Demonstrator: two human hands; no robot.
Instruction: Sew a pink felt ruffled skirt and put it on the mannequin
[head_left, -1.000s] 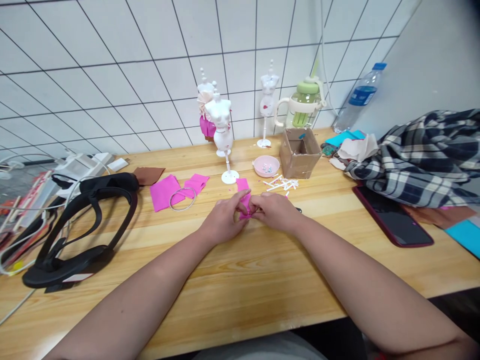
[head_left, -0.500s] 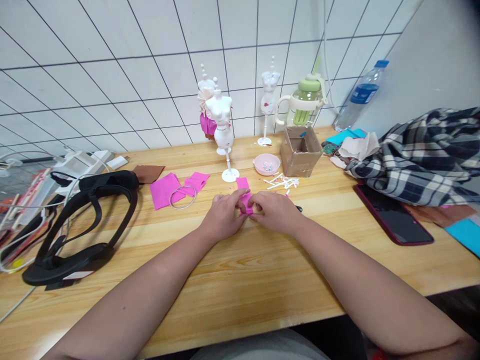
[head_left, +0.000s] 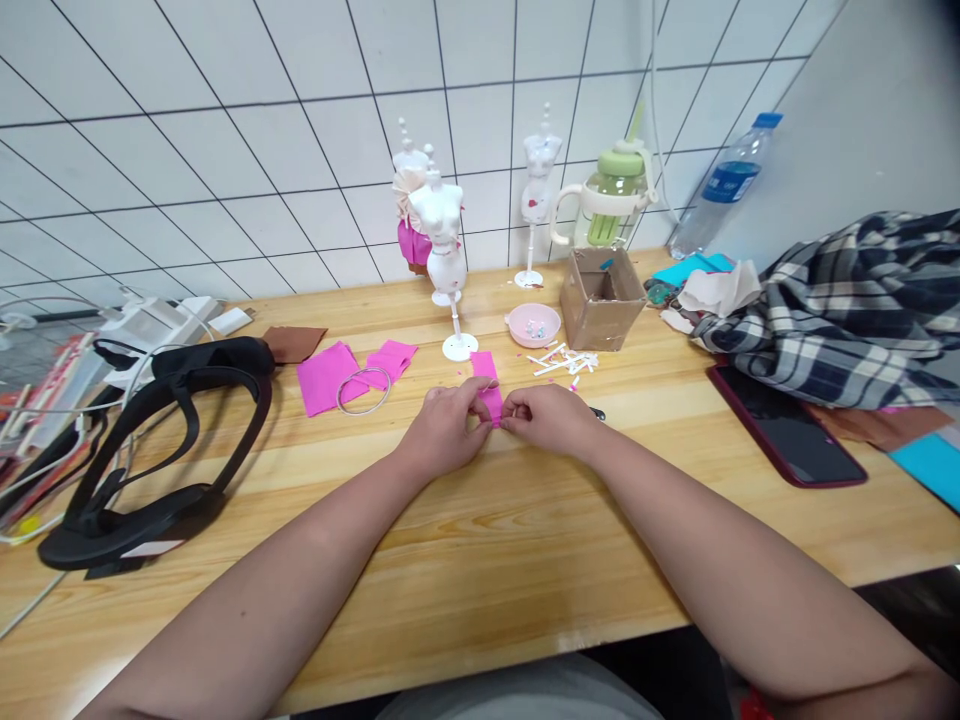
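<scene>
A narrow strip of pink cloth [head_left: 487, 382] lies on the wooden table [head_left: 480, 560] in front of a small white mannequin [head_left: 446, 262]. My left hand [head_left: 444, 430] and my right hand [head_left: 547, 420] meet at the strip's near end, and both pinch it between thumb and fingertips. The pinched end is mostly hidden by my fingers. The far end lies flat on the wood, close to the mannequin's round base.
Two more pink cloth pieces [head_left: 330, 375] and a metal ring [head_left: 363, 392] lie to the left, beside a black headset [head_left: 150, 450]. A pink bowl [head_left: 533, 326], cardboard box [head_left: 602, 297], white scraps, a phone [head_left: 784, 435] and plaid cloth [head_left: 840, 310] sit right.
My fingers have shifted on the pink strip, and more of it now lies flat beyond them. Both hands stay in the same spot.
</scene>
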